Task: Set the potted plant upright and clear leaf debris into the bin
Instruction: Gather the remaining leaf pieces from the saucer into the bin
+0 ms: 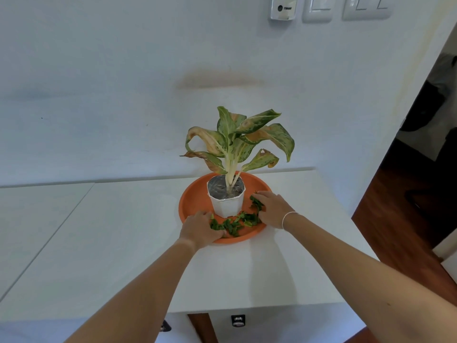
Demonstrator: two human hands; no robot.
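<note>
A potted plant with speckled green and browning leaves [237, 137] stands upright in a white faceted pot [226, 205] on a round orange tray [195, 196]. Green leaf debris [235, 222] lies on the tray in front of and to the right of the pot. My left hand [199, 227] rests palm down on the tray's front left, its fingers touching the left end of the debris. My right hand [272, 206] lies on the tray's right side, fingers curled over a clump of the leaf pieces. No bin is in view.
The tray sits on a white table [118, 243] against a white wall. The table's right edge drops to a wooden floor [395, 214]. Wall switches [366, 7] hang above. A dark doorway opens at the far right.
</note>
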